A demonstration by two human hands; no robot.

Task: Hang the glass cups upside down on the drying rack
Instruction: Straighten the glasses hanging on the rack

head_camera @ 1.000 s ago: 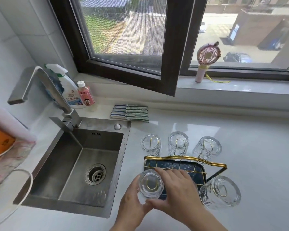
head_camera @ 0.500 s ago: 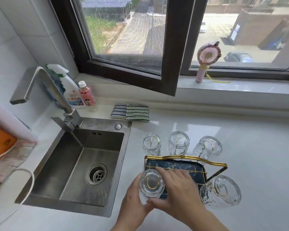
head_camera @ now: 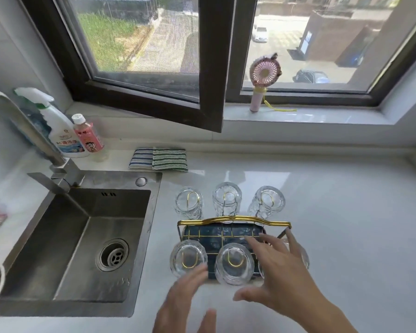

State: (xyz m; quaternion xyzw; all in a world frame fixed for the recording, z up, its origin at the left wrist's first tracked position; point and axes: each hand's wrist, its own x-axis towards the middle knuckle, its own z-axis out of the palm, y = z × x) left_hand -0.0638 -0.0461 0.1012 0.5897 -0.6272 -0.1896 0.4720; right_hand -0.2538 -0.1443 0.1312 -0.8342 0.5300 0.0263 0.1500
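The drying rack (head_camera: 233, 221) has a gold handle and a dark blue tray and stands on the white counter right of the sink. Three glass cups (head_camera: 227, 199) hang upside down on gold pegs along its back. On the near side, a front-left cup (head_camera: 188, 258) and a middle cup (head_camera: 234, 264) also hang upside down. A third front cup (head_camera: 304, 259) is mostly hidden behind my right hand (head_camera: 279, 272), which hovers over it with its fingers spread. My left hand (head_camera: 183, 299) is open just below the front-left cup and holds nothing.
A steel sink (head_camera: 82, 248) with a tap (head_camera: 34, 131) lies to the left. A spray bottle (head_camera: 63, 131), a small pink bottle (head_camera: 88, 135) and folded striped cloths (head_camera: 159, 158) stand behind it. An open window frame (head_camera: 209, 68) juts over the counter. A pink fan (head_camera: 263, 80) is on the sill.
Both hands have let go of the front-left cup, which now hangs on its peg. My left hand drew back toward me, and my right hand moved right, uncovering the middle cup.
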